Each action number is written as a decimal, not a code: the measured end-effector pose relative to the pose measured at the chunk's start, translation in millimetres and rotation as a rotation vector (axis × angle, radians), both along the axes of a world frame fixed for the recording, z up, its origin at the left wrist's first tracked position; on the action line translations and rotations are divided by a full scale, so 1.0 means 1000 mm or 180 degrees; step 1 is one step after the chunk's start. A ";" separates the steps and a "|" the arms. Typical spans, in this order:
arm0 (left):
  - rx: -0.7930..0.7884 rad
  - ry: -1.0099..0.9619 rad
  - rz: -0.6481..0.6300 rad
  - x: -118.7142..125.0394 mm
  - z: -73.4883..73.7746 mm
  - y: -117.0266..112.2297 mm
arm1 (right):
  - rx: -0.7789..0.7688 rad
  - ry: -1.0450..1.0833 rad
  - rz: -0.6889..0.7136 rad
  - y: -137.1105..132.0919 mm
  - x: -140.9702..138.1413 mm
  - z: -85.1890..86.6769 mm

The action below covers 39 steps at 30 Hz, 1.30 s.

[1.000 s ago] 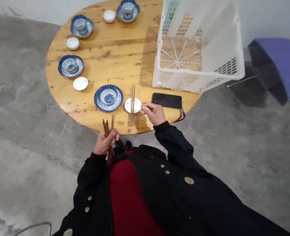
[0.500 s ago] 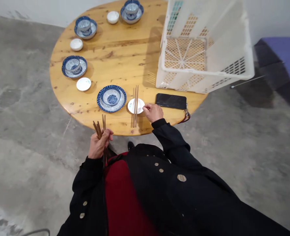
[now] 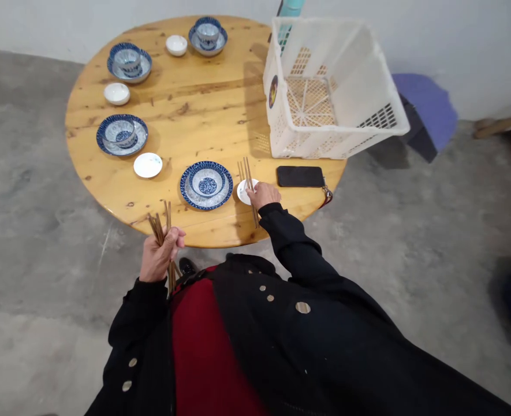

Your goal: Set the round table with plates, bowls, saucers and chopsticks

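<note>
My left hand (image 3: 156, 259) is closed round a bundle of brown chopsticks (image 3: 161, 226), held upright just off the near edge of the round wooden table (image 3: 203, 110). My right hand (image 3: 264, 195) rests on the table with its fingers curled against a pair of chopsticks (image 3: 248, 173) that lies across a small white dish (image 3: 242, 190). A blue-patterned bowl on a matching plate (image 3: 206, 185) stands just left of that dish.
Three more blue bowl-and-plate sets (image 3: 122, 134) (image 3: 129, 60) (image 3: 207, 32) with small white dishes (image 3: 148, 165) ring the table. A white plastic crate (image 3: 328, 86) sits at the right, a black phone (image 3: 301, 176) in front of it. A purple stool (image 3: 426, 110) stands beyond.
My right hand has moved left onto the chopsticks on the dish, and they now lie slanted instead of straight. My left hand has shifted left with its bundle. The view has swung.
</note>
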State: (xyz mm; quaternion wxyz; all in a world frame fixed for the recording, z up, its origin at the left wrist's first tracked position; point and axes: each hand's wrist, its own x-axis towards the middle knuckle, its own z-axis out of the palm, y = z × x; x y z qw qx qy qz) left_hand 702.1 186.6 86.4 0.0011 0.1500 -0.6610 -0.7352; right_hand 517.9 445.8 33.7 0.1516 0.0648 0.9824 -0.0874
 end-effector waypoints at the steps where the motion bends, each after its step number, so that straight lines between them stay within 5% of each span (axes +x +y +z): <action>1: -0.0001 -0.0010 -0.0032 -0.002 0.000 -0.004 | 0.0026 -0.0012 -0.0036 -0.003 -0.001 -0.001; 11: -0.0082 -0.0091 -0.0139 -0.011 -0.001 -0.025 | 0.0137 -0.0053 -0.0118 -0.015 -0.003 -0.008; 39: -0.0024 -0.0045 -0.0227 -0.012 -0.007 -0.024 | 0.0213 -0.0116 -0.0028 -0.008 -0.004 -0.007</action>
